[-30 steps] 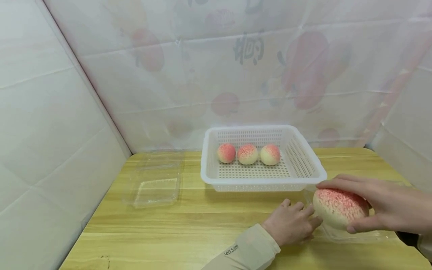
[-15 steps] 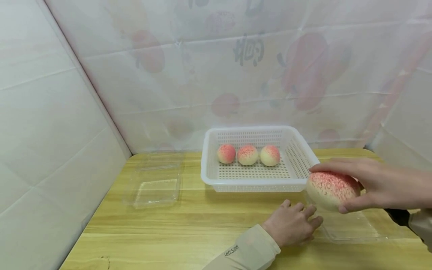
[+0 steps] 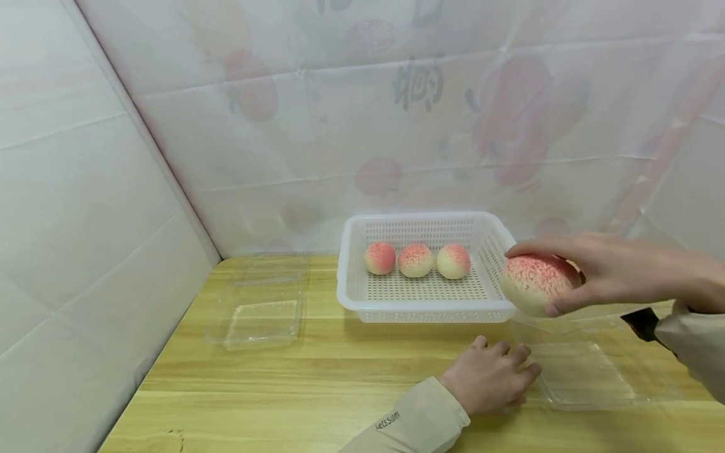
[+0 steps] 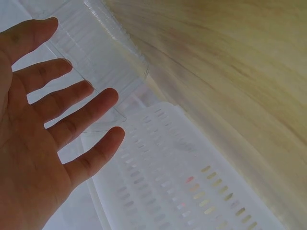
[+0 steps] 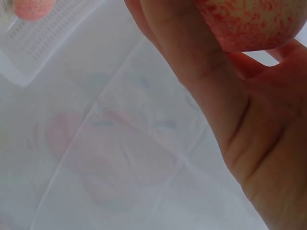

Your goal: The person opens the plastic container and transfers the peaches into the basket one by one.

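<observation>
My right hand (image 3: 606, 267) grips a peach (image 3: 535, 283), pale cream with red speckles on top, held in the air by the right end of a white slotted basket (image 3: 430, 313). In the right wrist view the same peach (image 5: 254, 21) sits between thumb and fingers. Three smaller-looking peaches stand in a row in the basket: a left one (image 3: 380, 258), a middle one (image 3: 416, 260) and a right one (image 3: 453, 261). My left hand (image 3: 491, 376) lies low over the table, its spread fingers at the edge of a clear plastic box (image 3: 589, 377); in the left wrist view its fingers hold nothing.
Another clear plastic box (image 3: 263, 314), lid raised, is on the left of the wooden table (image 3: 317, 384). A pale printed sheet (image 3: 317, 126) hangs behind the basket, with white sheets at both sides.
My right hand has carried the peach up and leftward, from over the right-hand clear box to the basket's right end. The left hand has stayed in place.
</observation>
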